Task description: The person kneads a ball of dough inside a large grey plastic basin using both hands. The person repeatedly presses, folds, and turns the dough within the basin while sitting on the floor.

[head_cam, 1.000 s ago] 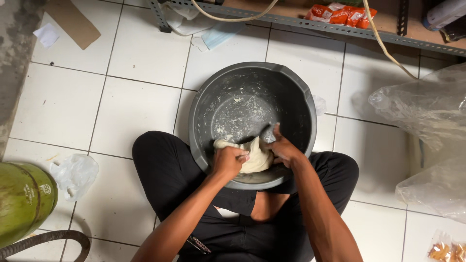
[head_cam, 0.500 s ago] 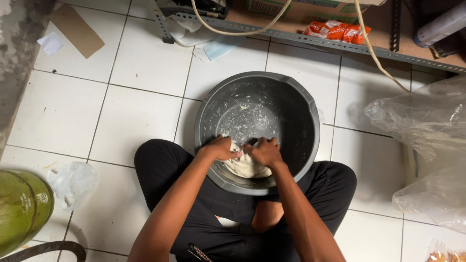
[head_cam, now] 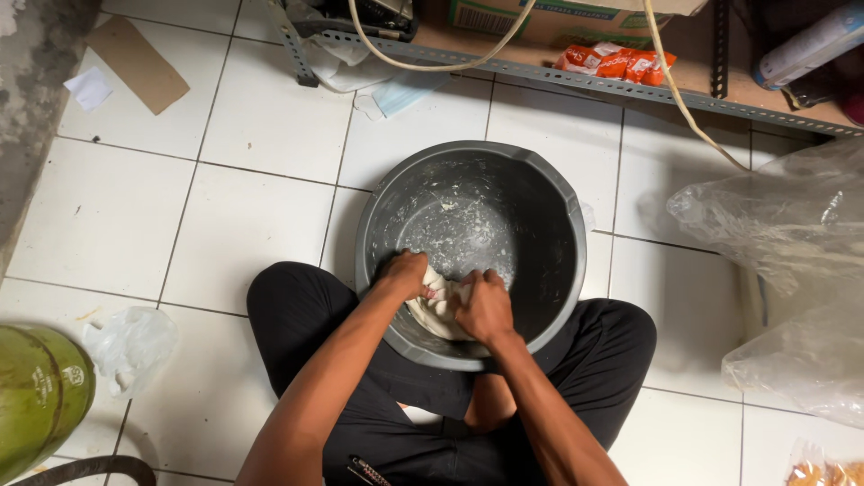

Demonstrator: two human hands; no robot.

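Both my hands have drawn closer together since the earlier frame, now side by side on the dough [head_cam: 438,309]. It lies at the near side of the basin [head_cam: 551,193] bottom, pale, soft and likely sticky; best gathered from the edges and folded inward. My left hand [head_cam: 405,273] and right hand [head_cam: 483,306] have fingers clenched into it. Flour smears coat the basin's grey wall. Basin rests on the tiled floor [head_cam: 261,117] between my crossed legs [head_cam: 297,315].
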